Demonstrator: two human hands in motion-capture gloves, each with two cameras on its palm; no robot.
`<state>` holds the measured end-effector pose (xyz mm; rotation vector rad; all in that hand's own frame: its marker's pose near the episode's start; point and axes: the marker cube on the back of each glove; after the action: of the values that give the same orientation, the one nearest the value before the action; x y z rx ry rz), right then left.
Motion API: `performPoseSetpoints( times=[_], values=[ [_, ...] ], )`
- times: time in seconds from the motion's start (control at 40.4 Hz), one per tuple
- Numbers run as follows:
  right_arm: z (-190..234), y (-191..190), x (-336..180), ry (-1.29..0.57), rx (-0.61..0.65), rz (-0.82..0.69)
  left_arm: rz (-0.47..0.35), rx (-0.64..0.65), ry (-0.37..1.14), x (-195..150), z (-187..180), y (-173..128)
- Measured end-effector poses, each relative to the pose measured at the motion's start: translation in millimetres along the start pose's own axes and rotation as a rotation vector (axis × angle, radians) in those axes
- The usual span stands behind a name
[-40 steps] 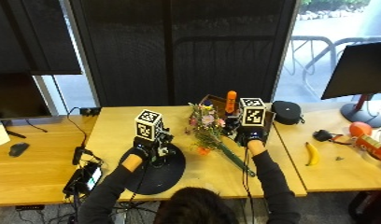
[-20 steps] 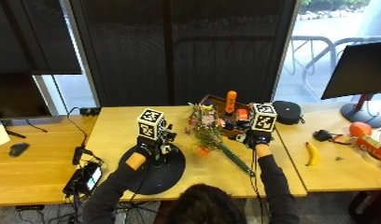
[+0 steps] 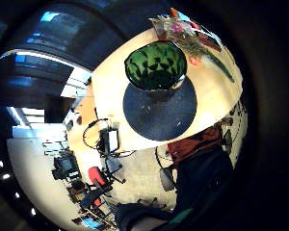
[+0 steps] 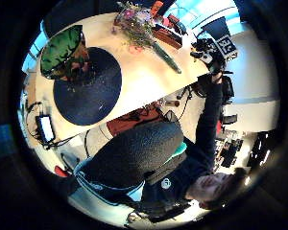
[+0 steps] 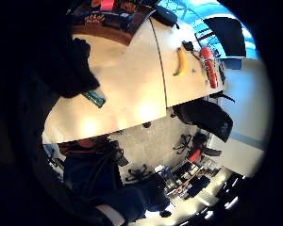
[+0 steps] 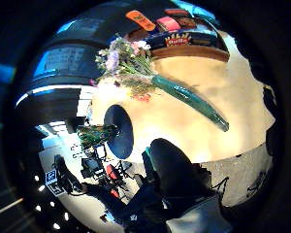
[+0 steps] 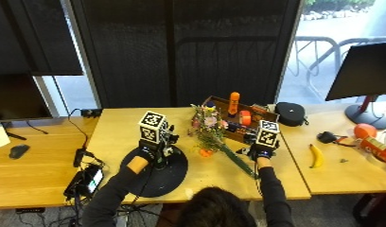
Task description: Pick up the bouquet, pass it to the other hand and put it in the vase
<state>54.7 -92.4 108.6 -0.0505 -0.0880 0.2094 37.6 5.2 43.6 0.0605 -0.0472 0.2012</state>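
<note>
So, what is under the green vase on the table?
The green vase stands on a dark round mat, near the mat's far edge. The mat lies flat on the wooden table. The spot directly beneath the vase is covered.

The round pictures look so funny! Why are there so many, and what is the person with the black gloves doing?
There is no robot here, only a person wearing black gloves with tiny cameras on the palms. The round pictures come from those palm cameras, two on each hand, and they look out at what the hands are over. The normal picture is taken from above and behind the person's head.

A bouquet of pink and purple flowers with long green stems lies on the light wooden table. A faceted glass vase stands on a dark round mat.

The left hand is above the vase. The right hand is beside the stems. Neither of the hands is holding the bouquet.
</note>
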Motion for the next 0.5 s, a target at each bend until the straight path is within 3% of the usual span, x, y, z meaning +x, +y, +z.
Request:
performPoseSetpoints(
  times=[0.322,0.495],
  values=[
    [100.6,-34.3,16.2,-0.054,-0.184,0.131,-0.042,-0.015,0.002,-12.5,1.2,15.3],
    [99.5,-4.8,4.1,-0.070,-0.149,0.208,-0.053,-0.026,-0.002,-14.7,0.6,20.8]
  ],
)
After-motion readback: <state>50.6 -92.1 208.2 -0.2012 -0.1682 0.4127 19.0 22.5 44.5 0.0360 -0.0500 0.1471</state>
